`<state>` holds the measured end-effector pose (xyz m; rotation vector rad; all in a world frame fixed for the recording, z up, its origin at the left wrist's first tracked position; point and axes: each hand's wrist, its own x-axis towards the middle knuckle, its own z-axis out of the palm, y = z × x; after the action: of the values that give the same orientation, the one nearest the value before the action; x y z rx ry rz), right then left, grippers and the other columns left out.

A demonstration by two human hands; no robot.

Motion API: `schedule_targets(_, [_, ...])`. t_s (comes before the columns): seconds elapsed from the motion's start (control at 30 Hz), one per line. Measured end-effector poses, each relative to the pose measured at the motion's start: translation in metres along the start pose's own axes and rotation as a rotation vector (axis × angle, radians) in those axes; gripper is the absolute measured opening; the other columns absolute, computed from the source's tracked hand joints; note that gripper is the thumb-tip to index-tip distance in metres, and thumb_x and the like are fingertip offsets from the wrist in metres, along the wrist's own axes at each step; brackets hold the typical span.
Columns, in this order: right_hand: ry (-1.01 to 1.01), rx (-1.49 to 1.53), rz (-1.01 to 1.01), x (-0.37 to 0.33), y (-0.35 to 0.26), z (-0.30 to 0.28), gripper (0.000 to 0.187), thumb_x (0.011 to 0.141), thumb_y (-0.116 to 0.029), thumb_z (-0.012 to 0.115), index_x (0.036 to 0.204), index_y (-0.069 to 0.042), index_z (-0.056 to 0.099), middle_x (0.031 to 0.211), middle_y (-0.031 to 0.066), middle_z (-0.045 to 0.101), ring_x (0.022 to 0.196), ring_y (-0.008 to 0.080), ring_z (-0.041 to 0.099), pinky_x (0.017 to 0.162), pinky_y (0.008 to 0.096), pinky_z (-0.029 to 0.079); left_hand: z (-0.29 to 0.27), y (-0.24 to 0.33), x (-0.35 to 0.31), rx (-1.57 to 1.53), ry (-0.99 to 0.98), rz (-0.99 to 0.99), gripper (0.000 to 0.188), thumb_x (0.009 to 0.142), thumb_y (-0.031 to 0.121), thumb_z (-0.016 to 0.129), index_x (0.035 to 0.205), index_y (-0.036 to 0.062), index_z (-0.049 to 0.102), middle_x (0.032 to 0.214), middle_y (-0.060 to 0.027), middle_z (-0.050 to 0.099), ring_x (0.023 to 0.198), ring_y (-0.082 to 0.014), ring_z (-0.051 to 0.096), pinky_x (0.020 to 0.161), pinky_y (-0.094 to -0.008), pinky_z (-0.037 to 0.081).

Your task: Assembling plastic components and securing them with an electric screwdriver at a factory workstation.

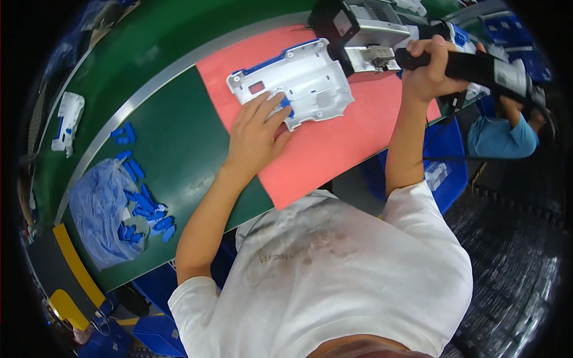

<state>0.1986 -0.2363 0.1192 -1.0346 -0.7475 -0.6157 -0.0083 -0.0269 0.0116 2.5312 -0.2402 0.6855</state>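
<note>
One steadying step seems in hand: the unclenched left hand (pixel 258 130) rests on the white cover (pixel 310 89), the right hand (pixel 427 74) grasps a black handle (pixel 468 64); next move probably needs stillness.

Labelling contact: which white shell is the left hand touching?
The white shell on the pink mat, left hand on it; the far-left shell lies untouched.

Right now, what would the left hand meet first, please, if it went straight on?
The left hand would likely meet the small blue plastic piece just ahead, on the white plastic shell; depth is unclear.
</note>
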Motion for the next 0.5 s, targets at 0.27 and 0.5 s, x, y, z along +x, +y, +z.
schedule_targets(0.27, [-0.171,-0.349,0.021,-0.008,0.019,-0.009,0.055,0.08,0.012,0.062,0.128,0.007,0.037,0.058,0.0045,0.059,0.05,0.0116,0.055,0.059,0.0263,0.048,-0.001,0.002,0.001,0.032,-0.04,-0.037,0.039,0.071,0.021,0.082,0.105,0.0066,0.071,0.128,-0.0091,0.061,0.123,-0.0308,0.054,0.098,-0.0427,0.046])
schedule_targets(0.5, [-0.16,-0.138,0.146,-0.019,-0.008,-0.001,0.064,0.082,0.008,0.057,0.138,0.002,0.029,0.062,0.0089,0.056,0.046,0.0184,0.053,0.048,0.035,0.048,0.002,0.001,0.005,-0.04,-0.011,-0.024,0.039,0.07,0.022,0.079,0.106,0.0085,0.072,0.129,-0.0081,0.06,0.122,-0.0303,0.052,0.098,-0.0431,0.044])
